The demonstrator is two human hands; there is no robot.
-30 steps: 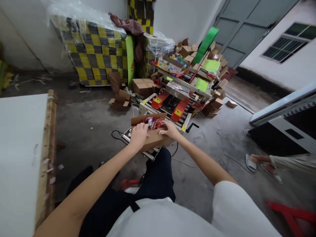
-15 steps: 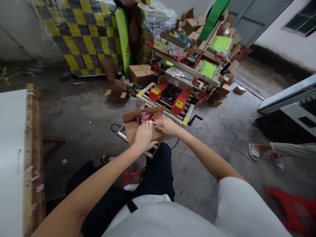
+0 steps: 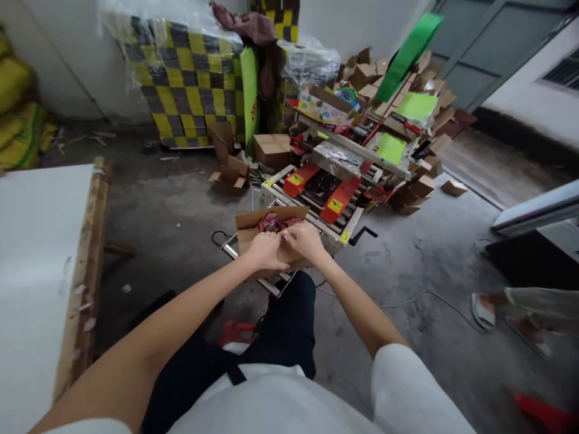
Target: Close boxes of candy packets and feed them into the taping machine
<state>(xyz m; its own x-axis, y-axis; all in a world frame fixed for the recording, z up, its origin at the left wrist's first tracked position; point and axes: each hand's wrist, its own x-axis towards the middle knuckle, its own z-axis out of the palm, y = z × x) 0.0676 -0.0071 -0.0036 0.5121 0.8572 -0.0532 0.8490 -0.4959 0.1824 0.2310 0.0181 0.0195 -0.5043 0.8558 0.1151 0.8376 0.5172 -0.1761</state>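
Observation:
An open cardboard box [image 3: 245,221] rests on the rollers in front of me, its far flap raised. Small shiny red and purple packets [image 3: 270,223] fill its far part. My left hand [image 3: 266,250] is over the near side of the box, fingers bent together and thumb apart. My right hand [image 3: 305,240] meets it there, its fingers curled in a pinch close to the left fingertips. What the fingers hold, if anything, is hidden.
Behind the box stands a carton-sealing machine [image 3: 323,187] with red guides and a black crank [image 3: 363,234]. A white-topped table [image 3: 40,241] is at left. Cartons [image 3: 271,150] and wrapped checkered stacks [image 3: 185,84] stand behind. Another person's feet [image 3: 486,310] are at right; a cable crosses the floor.
My left hand's fingers, stretched over the packets before, have drawn back and bent. My right hand has curled closer against them. The view has shifted slightly left and up.

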